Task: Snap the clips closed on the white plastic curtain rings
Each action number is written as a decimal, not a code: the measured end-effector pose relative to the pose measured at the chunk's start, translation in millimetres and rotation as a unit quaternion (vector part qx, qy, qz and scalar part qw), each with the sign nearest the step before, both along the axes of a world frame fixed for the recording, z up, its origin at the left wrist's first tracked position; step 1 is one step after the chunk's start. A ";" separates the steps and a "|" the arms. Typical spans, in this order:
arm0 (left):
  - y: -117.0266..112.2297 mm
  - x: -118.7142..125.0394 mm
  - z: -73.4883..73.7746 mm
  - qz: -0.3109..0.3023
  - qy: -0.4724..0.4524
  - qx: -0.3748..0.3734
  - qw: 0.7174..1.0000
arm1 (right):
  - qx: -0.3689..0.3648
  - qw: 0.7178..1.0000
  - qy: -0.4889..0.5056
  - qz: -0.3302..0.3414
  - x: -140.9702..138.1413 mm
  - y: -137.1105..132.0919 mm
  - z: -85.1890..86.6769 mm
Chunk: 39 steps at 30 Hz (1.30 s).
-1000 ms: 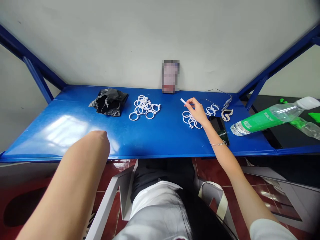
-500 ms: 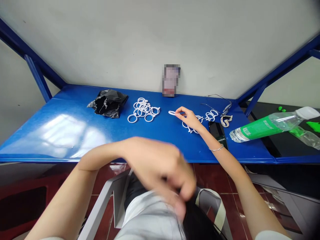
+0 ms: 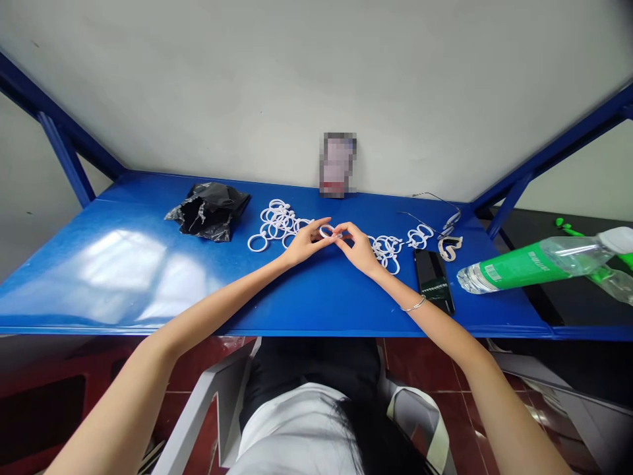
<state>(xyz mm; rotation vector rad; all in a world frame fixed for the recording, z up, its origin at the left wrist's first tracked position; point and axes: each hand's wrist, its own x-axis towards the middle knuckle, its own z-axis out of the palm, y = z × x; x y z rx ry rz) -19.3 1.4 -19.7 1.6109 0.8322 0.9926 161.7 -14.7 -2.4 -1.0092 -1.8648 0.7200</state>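
Just above the blue table, a white curtain ring (image 3: 326, 231) is held between my two hands. My right hand (image 3: 357, 247) pinches its right side with thumb and fingertips, where a small part of the ring is covered. My left hand (image 3: 307, 243) is closed around the ring's left side, its thumb reaching over to the right fingertips. A heap of similar white rings (image 3: 277, 218) lies behind and left of my left hand. More white rings (image 3: 388, 247) lie beside my right wrist, partly hidden by it, and a few others (image 3: 419, 235) lie farther right.
A crumpled black plastic bag (image 3: 212, 211) sits at the left on the blue table (image 3: 277, 300). To the right are a dark phone (image 3: 433, 280), glasses (image 3: 450, 223), a cream-coloured strap-like item (image 3: 450, 248) and a green-labelled bottle (image 3: 537, 264). A blurred-out upright object (image 3: 338, 165) leans against the wall.
My left hand has moved from above my lap, forward to the ring, and has taken hold of it. My right hand, still holding the ring, has shifted slightly left and nearer.
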 end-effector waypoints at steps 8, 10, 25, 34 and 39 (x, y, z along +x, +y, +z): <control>-2.7 -0.4 -1.2 0.040 -0.068 -0.065 0.995 | -0.019 0.999 0.049 0.001 -6.1 -3.4 -2.4; -5.1 -0.1 1.3 0.047 -0.065 -0.060 0.995 | -0.055 0.996 0.063 -0.007 -6.4 -5.9 -5.0; -10.8 -3.0 8.2 0.031 0.032 0.018 0.999 | -0.126 0.992 -0.001 -0.009 1.8 -14.0 -2.9; -11.9 -3.2 8.5 0.024 0.076 0.036 0.996 | -0.070 0.995 -0.063 -0.040 4.6 -18.9 0.5; -13.5 -2.7 11.6 0.054 0.083 0.039 0.994 | -0.081 0.994 -0.070 -0.029 4.2 -18.4 -2.0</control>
